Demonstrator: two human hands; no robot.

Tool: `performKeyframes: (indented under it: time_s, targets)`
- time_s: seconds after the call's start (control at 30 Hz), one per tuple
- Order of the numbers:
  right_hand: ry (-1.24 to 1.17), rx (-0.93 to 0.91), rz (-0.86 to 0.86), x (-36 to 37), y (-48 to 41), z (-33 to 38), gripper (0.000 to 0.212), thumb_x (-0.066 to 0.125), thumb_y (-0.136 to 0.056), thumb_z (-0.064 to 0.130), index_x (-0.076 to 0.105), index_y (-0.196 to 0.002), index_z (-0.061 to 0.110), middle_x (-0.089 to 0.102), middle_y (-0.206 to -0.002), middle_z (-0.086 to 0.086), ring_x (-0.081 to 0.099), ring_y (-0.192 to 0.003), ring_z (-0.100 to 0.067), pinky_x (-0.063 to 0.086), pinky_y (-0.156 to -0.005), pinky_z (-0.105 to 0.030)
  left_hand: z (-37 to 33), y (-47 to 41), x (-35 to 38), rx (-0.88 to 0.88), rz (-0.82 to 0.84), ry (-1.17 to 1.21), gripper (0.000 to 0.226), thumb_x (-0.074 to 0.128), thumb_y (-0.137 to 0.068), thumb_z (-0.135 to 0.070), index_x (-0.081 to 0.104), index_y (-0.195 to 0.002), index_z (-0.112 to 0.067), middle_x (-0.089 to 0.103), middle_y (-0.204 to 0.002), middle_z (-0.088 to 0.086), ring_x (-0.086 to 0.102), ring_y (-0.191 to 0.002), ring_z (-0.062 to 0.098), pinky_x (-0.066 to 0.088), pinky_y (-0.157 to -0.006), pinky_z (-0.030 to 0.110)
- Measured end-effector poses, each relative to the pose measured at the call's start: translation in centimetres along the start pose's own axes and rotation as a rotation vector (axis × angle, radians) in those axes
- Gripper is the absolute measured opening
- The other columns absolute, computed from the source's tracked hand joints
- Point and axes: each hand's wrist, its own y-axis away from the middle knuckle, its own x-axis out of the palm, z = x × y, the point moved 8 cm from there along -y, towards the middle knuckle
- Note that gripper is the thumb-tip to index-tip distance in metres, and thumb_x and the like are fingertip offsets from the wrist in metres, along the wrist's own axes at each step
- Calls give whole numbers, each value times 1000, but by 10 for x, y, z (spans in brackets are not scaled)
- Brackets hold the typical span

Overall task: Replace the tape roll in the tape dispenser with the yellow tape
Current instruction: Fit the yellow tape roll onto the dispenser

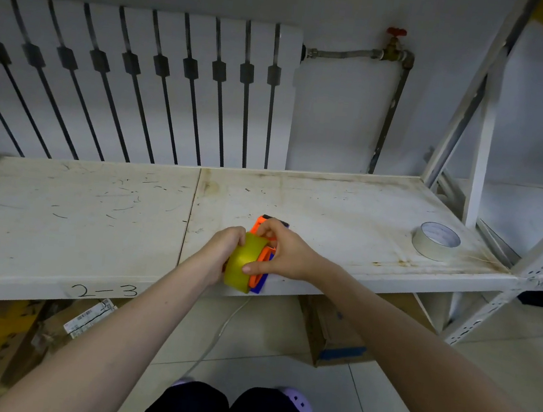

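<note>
A yellow tape roll (241, 262) stands on edge against an orange and blue tape dispenser (262, 273) at the front edge of the white shelf (89, 216). My left hand (222, 251) grips the roll's left side. My right hand (279, 252) holds the roll from the right, thumb on its face and fingers over the dispenser's top. Most of the dispenser is hidden behind the roll and my right hand. A clear tape roll (435, 241) lies flat on the shelf at the far right, well away from both hands.
A white radiator (130, 83) and a pipe with a red valve (394, 45) line the wall behind. The shelf's upright frame (480, 129) rises at the right. Cardboard boxes (339, 335) and a white cable (222, 330) lie on the floor below.
</note>
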Motion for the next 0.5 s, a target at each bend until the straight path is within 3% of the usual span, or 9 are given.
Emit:
performKeyframes:
  time_s: [0.1, 0.17, 0.27, 0.33, 0.43, 0.5]
  targets:
    - [-38, 7, 12, 1, -7, -5, 68, 81, -68, 35, 43, -123, 20, 51, -127, -4, 53, -114, -22, 53, -94, -41, 6, -1, -5, 74, 46, 1, 7, 40, -71, -11, 46, -74, -9, 47, -72, 9, 45, -63, 23, 39, -59, 29]
    - [-112, 20, 4, 1, -9, -11, 66, 82, -67, 33, 46, -121, 21, 53, -126, -3, 53, -116, -22, 51, -96, -42, 10, -4, -7, 151, 72, -46, 32, 42, -55, -15, 51, -85, -7, 49, -79, 15, 48, -70, 26, 40, -63, 30]
    - [-242, 63, -19, -2, -12, -21, 60, 81, -69, 29, 48, -118, 20, 53, -128, -4, 52, -119, -23, 49, -99, -43, 14, -6, -11, 207, 33, -130, 41, 40, -45, -10, 52, -84, -8, 43, -82, 16, 42, -78, 28, 33, -64, 31]
    - [-267, 67, -10, 0, -13, -22, 57, 79, -72, 26, 47, -118, 19, 53, -126, -3, 52, -118, -22, 49, -99, -42, 11, -2, -13, 187, 0, -109, 34, 45, -52, -15, 51, -84, -8, 46, -81, 15, 45, -76, 27, 35, -66, 31]
    - [-231, 62, 11, 4, -13, -17, 52, 76, -76, 26, 42, -116, 22, 49, -122, 0, 52, -114, -21, 51, -95, -39, 4, 5, -12, 105, -40, -44, 11, 45, -83, -21, 48, -81, -11, 49, -74, 6, 47, -64, 18, 36, -55, 26]
    - [-207, 68, 0, 4, -13, -17, 53, 75, -77, 28, 42, -118, 22, 49, -123, -1, 52, -115, -22, 51, -94, -39, 2, 3, -11, 78, -53, -30, 16, 41, -86, -13, 43, -70, -13, 44, -68, 5, 43, -59, 17, 34, -51, 26]
